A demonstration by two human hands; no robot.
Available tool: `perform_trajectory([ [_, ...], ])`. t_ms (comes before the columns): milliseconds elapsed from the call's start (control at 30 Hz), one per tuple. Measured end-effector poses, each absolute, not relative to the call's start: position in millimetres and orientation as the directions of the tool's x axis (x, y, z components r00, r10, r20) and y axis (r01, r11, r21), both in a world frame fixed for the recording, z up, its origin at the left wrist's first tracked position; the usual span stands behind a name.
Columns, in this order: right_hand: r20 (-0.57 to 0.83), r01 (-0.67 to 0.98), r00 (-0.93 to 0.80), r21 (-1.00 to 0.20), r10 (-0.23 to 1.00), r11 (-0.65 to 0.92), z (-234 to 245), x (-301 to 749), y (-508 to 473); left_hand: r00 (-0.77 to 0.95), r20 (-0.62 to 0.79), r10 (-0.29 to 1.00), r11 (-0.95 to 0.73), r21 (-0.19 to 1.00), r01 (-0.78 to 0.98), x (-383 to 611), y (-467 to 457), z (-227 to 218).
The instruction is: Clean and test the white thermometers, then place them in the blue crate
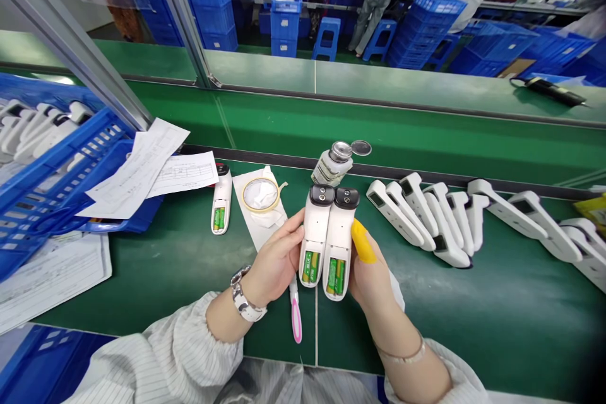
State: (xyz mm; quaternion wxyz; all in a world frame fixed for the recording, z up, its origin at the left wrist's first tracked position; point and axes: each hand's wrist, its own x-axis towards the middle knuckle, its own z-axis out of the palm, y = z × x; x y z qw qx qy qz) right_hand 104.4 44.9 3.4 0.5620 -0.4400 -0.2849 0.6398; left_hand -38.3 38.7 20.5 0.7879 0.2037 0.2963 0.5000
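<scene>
Head view | left hand (274,262) grips left thermometer (314,237), right hand (372,274) grips right thermometer (338,243), side by side, batteries showing, above green mat (189,265) | more thermometers (426,214) at 3 o'clock | tape roll (260,194) at 11

2 white handheld devices (326,240) with open battery bays are held side by side, each showing green batteries (311,266). 1 more such device (221,206) lies on the counter (189,265). About 9 closed white devices (426,214) lie in a row at right. 1 tape roll (260,194), 1 pink tool (296,315), 2 loose paper sheets (142,170).
</scene>
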Motion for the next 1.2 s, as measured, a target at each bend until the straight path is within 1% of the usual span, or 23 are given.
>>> perform_trajectory([
  [67, -0.209, -0.457, 0.017, -0.872, 0.978, -0.179, 2.5, 104.6, 44.9, 0.323, -0.253, 0.912, 0.409, 0.616, -0.673, -38.4, 38.6, 20.5],
  [233, -0.118, -0.34, 0.006, -0.934, 0.993, -0.109, -0.4, 107.2, 42.9, 0.323, -0.234, 0.917, 0.397, 0.622, -0.675, -37.8, 37.6, 20.9],
  [367, -0.08, -0.326, -0.016, -0.942, 0.997, -0.081, -3.1, 108.8, 42.4, 0.319, -0.234, 0.918, 0.393, 0.634, -0.666, -37.2, 36.9, 21.6],
  [467, -0.085, -0.326, 0.003, -0.942, 0.996, -0.08, -4.1, 108.9, 43.4, 0.33, -0.243, 0.912, 0.404, 0.659, -0.634, -37.6, 37.2, 21.7],
  [533, -0.111, -0.357, 0.026, -0.929, 0.993, -0.095, -3.4, 108.1, 44.0, 0.337, -0.243, 0.909, 0.408, 0.676, -0.613, -38.2, 37.6, 21.6],
  [600, -0.17, -0.402, 0.046, -0.905, 0.984, -0.138, -1.2, 106.4, 44.6, 0.337, -0.244, 0.909, 0.406, 0.692, -0.597, -38.7, 37.8, 21.3],
  [667, -0.261, -0.458, 0.041, -0.863, 0.965, -0.214, 2.1, 103.8, 45.2, 0.325, -0.235, 0.916, 0.391, 0.705, -0.592, -38.8, 37.9, 21.3],
  [767, -0.383, -0.553, -0.027, -0.764, 0.923, -0.333, 6.6, 99.3, 46.5, 0.317, -0.199, 0.927, 0.359, 0.71, -0.605, -38.4, 37.6, 22.1],
  [867, -0.449, -0.607, -0.069, -0.69, 0.891, -0.395, 9.2, 95.8, 46.6, 0.318, -0.184, 0.93, 0.35, 0.704, -0.618, -38.3, 37.5, 23.0],
  [967, -0.517, -0.635, -0.093, -0.628, 0.851, -0.451, 13.1, 93.3, 44.7, 0.258, -0.223, 0.94, 0.34, 0.692, -0.637, -38.9, 38.1, 22.4],
  [1033, -0.525, -0.64, -0.143, -0.598, 0.839, -0.483, 17.4, 91.9, 43.2, 0.206, -0.291, 0.934, 0.354, 0.681, -0.641, -39.5, 39.0, 21.2],
  [1100, -0.496, -0.651, -0.193, -0.581, 0.846, -0.489, 22.0, 91.0, 42.4, 0.184, -0.37, 0.911, 0.396, 0.656, -0.643, -39.8, 40.6, 20.5],
  [1200, -0.467, -0.682, -0.264, -0.528, 0.844, -0.506, 26.5, 91.5, 42.2, 0.228, -0.419, 0.879, 0.452, 0.578, -0.679, -39.6, 43.6, 22.0],
])
